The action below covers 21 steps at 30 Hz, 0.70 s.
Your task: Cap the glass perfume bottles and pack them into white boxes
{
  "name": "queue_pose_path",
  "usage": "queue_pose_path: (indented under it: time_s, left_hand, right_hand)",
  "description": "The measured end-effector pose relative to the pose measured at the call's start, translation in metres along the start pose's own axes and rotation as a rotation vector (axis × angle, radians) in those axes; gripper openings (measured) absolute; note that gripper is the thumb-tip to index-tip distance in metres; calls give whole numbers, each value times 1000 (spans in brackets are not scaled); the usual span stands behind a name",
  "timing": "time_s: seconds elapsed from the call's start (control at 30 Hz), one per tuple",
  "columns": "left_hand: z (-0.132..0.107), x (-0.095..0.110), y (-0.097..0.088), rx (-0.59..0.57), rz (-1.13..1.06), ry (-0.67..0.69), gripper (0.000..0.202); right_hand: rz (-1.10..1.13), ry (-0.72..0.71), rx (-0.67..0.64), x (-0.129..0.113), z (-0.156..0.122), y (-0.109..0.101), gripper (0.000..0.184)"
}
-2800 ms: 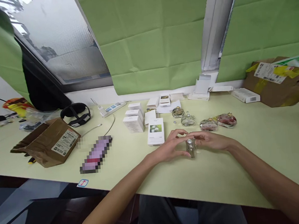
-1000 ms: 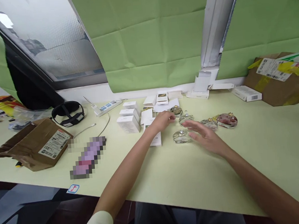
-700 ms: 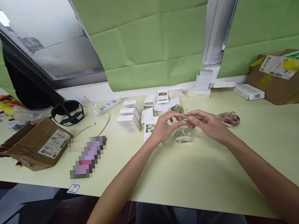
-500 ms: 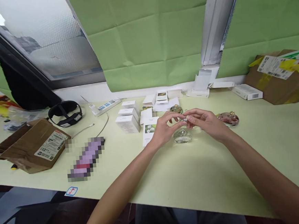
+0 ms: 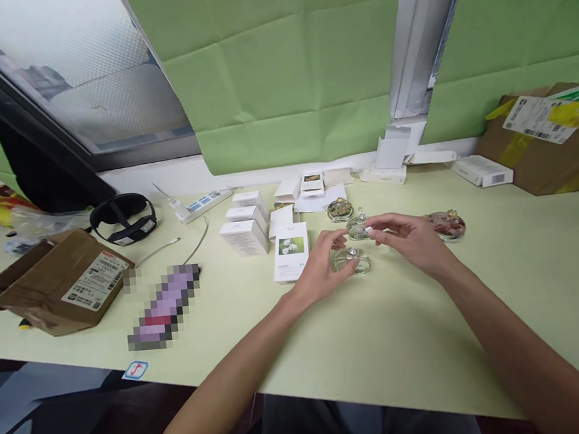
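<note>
My left hand (image 5: 323,268) is beside the nearest clear glass perfume bottle (image 5: 345,259), fingers and thumb apart; its thumb overlaps the bottle's front, and I cannot tell whether it touches. Between the thumb and fingers of my right hand (image 5: 409,240) is a small silvery piece (image 5: 369,231), too small to make out further. Just behind it stands another clear glass bottle (image 5: 356,226), partly covered by the fingers. A round bottle with a dark golden look (image 5: 340,209) stands farther back. To the right, a bottle with reddish contents (image 5: 448,225) is partly hidden by my right hand.
Left of the bottles are a white box with a flower picture (image 5: 291,253) and several white cartons (image 5: 244,237). A phone-like blurred object (image 5: 166,307), a black headset (image 5: 124,220) and an open cardboard box (image 5: 57,282) lie farther left. Another cardboard box (image 5: 539,150) stands back right.
My hands were together above the near bottle, fingers meeting at a small piece. Now they are apart: the left has lowered beside that bottle, and the right keeps the silvery piece.
</note>
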<state>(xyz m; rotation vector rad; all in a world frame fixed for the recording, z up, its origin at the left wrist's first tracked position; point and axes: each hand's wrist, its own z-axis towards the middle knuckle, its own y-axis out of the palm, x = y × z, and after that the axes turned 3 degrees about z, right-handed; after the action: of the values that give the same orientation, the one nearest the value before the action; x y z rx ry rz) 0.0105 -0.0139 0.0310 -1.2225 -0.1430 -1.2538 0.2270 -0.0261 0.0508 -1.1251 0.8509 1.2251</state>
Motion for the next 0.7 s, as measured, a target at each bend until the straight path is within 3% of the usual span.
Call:
queue_pose_path:
  time_s: [0.13, 0.37, 0.7]
  left_hand:
    - [-7, -8, 11, -55, 6, -27, 49]
    - [-6, -12, 15, -36, -74, -66, 60]
    - [-7, -10, 13, -65, -35, -49, 58]
  right_hand:
    - [-75, -77, -102, 0, -3, 2, 31]
    - [-166, -172, -241, 3, -4, 6, 27]
    - [-200, -201, -254, 7, -3, 9, 25]
